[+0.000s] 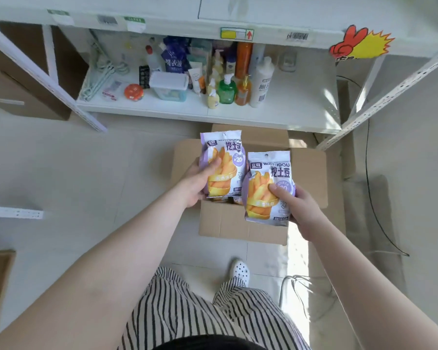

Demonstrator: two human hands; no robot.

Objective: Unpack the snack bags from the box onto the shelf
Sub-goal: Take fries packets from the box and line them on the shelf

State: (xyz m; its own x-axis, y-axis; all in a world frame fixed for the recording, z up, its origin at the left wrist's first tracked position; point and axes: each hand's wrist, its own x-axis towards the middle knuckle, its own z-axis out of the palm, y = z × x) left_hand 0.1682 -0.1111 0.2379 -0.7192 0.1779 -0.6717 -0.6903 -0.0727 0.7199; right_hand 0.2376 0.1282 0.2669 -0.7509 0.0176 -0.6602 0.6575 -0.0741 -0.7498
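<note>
**Snack bags held over the box, shelf straight ahead**

Snack bags are in both hands now, one in each, and both are held above the open cardboard box (240, 223) that stands on the floor in front of the shelf (213, 109). The left bag (223, 165) is upright, with its hanging hole on top, and it is closer to the shelf. The right bag (268, 188) is also upright, but it is lower and closer to the person's body. The two bags nearly touch at their inner edges; I cannot tell if they really touch.

The left hand (200, 183) grips its bag from the left side, with the thumb across the front and the other fingers hidden behind. The right hand (296, 205) grips its bag from the right side in the same way, thumb on the front. So both hands are closed around a bag, not wide.

The long axis of each bag points from the box to the shelf, so I think the bags can go forward and up without turning. The left hand is nearer to the shelf. The lower board beyond the box is already crowded with bottles (228, 89) on its middle part, and its right part is bare. Inside the box, under the left bag, a few more bags (225, 199) show a little, so the unpacking seems not finished.
</note>
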